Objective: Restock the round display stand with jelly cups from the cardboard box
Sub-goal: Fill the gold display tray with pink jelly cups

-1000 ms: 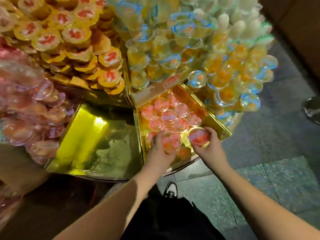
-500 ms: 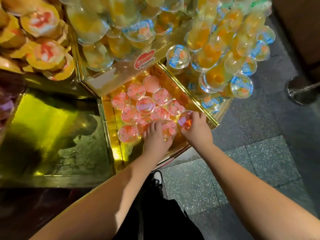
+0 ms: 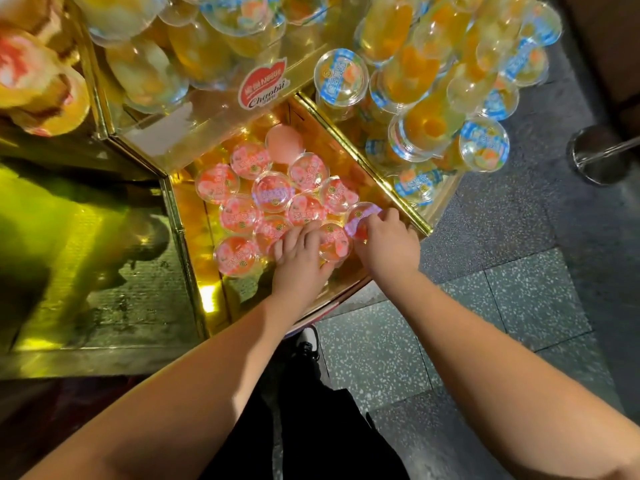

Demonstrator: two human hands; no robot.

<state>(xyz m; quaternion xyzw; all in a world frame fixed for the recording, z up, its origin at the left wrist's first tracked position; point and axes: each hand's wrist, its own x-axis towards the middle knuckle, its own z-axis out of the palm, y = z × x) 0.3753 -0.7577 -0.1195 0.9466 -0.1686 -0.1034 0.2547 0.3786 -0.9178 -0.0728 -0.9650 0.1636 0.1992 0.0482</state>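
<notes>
Low in the frame's centre, the left hand (image 3: 300, 258) presses flat on a pink cup (image 3: 333, 240). Just right, the right hand (image 3: 389, 242) grips another cup (image 3: 361, 220), nearest the golden compartment (image 3: 349, 147)'s right wall, above.

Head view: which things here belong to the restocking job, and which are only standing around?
Job: pink jelly cups, gold compartment, left hand, right hand.
Standing around: blue-lidded cups, yellow cups, Chaobii sticker, metal post base.
</notes>
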